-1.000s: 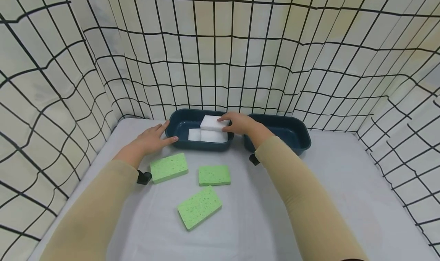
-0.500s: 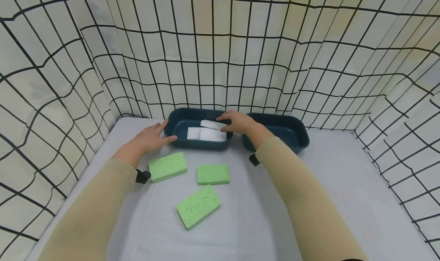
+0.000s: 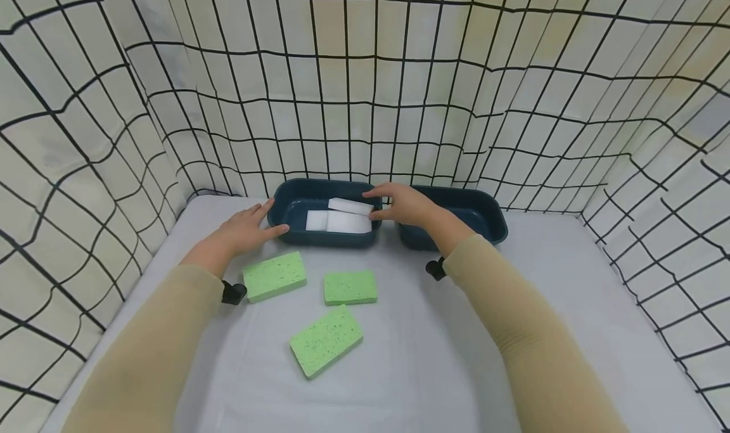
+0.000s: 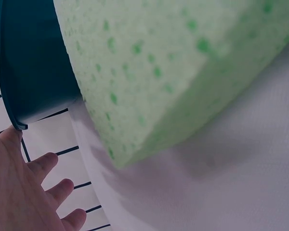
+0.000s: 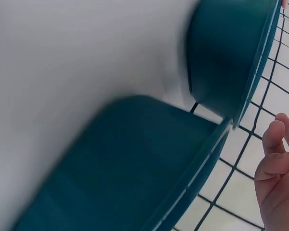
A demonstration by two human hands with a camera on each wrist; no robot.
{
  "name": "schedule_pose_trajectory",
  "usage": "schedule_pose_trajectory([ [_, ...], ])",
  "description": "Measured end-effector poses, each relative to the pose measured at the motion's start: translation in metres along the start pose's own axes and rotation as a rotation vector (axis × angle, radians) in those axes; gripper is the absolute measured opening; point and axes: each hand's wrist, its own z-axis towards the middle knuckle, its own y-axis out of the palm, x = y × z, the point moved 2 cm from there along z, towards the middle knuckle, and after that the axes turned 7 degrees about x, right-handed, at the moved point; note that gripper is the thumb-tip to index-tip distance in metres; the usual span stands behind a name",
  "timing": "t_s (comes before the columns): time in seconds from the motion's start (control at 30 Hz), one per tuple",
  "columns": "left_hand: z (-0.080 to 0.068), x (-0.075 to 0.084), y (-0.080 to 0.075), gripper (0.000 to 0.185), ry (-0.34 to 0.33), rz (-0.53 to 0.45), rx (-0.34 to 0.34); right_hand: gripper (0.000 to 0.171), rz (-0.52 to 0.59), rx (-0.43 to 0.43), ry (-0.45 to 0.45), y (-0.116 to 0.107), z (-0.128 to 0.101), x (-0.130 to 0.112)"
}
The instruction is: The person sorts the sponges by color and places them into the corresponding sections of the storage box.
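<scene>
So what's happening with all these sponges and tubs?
A person is working at a grey table inside a grid-patterned enclosure. Their right hand hovers at the near right end of the left tub, which holds white sponges; whether it touches the top one is unclear. Their left hand rests flat against that tub's left end. A second tub sits to the right. Three green sponges lie loose on the table in front.

Three green speckled rectangular sponges (image 3: 274, 276) (image 3: 350, 288) (image 3: 326, 340) lie on the pale grey table (image 3: 570, 293), enclosed by a black-gridded cream fabric wall (image 3: 365, 103).
</scene>
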Motion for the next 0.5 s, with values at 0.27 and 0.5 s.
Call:
schedule_pose_trajectory([
  [0.27,0.0,0.001,-0.001,0.105,0.01,-0.013,0.0,0.06,-0.017,0.046,0.003,-0.015,-0.031,0.019],
  [0.5,0.002,0.001,0.001,0.104,0.013,-0.016,-0.002,0.057,-0.044,0.073,0.019,-0.028,-0.071,0.039],
])
